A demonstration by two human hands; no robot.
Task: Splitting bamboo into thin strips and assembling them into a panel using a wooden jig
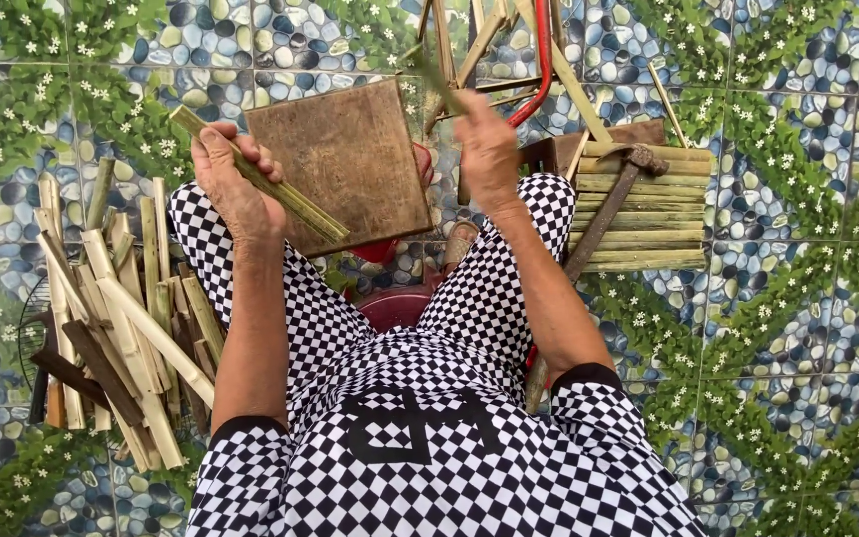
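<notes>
Head view shows our left hand [234, 184] closed on a split bamboo strip [260, 177], just left of the wooden block [350, 164]. Beyond it, our right hand [486, 149] grips a blurred blade [436, 75]. We should steady the strip on the block, fingers clear.

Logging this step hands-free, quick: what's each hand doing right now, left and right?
Left hand: closed around a green bamboo strip, over the wooden board.
Right hand: closed on a thin, motion-blurred greenish piece; what it is cannot be told.
</notes>
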